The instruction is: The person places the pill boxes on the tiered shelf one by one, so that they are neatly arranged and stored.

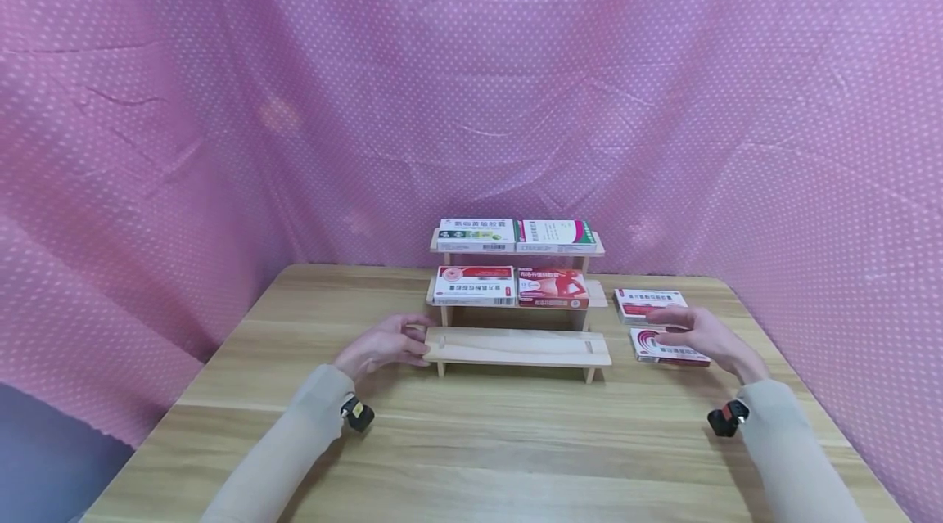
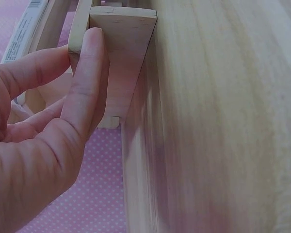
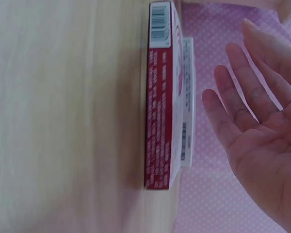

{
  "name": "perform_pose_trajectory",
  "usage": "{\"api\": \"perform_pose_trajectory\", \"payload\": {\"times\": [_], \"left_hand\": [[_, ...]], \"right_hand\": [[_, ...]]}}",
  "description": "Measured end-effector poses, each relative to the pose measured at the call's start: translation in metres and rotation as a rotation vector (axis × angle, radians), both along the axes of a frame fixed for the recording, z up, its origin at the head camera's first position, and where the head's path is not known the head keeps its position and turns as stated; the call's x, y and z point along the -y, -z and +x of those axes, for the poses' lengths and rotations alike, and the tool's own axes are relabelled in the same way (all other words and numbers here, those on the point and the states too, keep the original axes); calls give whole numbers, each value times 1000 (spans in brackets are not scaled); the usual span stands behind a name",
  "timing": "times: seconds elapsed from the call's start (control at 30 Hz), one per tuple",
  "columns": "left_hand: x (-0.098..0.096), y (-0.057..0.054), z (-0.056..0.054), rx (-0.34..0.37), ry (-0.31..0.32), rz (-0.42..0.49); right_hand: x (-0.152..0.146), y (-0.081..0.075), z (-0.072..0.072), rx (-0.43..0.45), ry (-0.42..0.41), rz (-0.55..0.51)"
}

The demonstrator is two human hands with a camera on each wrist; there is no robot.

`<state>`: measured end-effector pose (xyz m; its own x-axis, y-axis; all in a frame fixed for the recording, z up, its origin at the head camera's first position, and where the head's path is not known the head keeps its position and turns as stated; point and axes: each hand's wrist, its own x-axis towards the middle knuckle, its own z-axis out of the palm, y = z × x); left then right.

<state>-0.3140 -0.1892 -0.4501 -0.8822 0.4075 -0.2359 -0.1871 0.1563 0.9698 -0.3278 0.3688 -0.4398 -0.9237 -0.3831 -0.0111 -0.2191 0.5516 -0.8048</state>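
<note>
My left hand (image 1: 385, 345) pinches the left end of the lowest board of a three-tier wooden display rack (image 1: 519, 347). In the left wrist view, the thumb sits on one face of that board and the fingers (image 2: 82, 92) lie on its other side. Over at the right, my right hand (image 1: 707, 336) hovers above two medicine boxes lying flat on the table. The nearer box (image 1: 656, 349) is white with a red side (image 3: 158, 116); the farther box (image 1: 635, 302) is white and red. The right fingers are spread, apart from the boxes in the right wrist view.
On the top tier lie a white-and-green box (image 1: 475, 234) and a white, magenta and green box (image 1: 548, 233). The middle tier bears a white-and-red box (image 1: 475, 286) and a red box (image 1: 554, 286). A pink dotted curtain (image 1: 516, 97) surrounds the wooden table (image 1: 516, 441).
</note>
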Motion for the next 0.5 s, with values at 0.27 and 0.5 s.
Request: {"api": "perform_pose_trajectory", "payload": {"times": [0.27,0.5], "left_hand": [[-1,-2,-1,18,-4,-5],[-2,-3,-1,19,-3,-9]], "right_hand": [[-11,6,1,-13,45,105],[-22,12,2,7,71,161]]}}
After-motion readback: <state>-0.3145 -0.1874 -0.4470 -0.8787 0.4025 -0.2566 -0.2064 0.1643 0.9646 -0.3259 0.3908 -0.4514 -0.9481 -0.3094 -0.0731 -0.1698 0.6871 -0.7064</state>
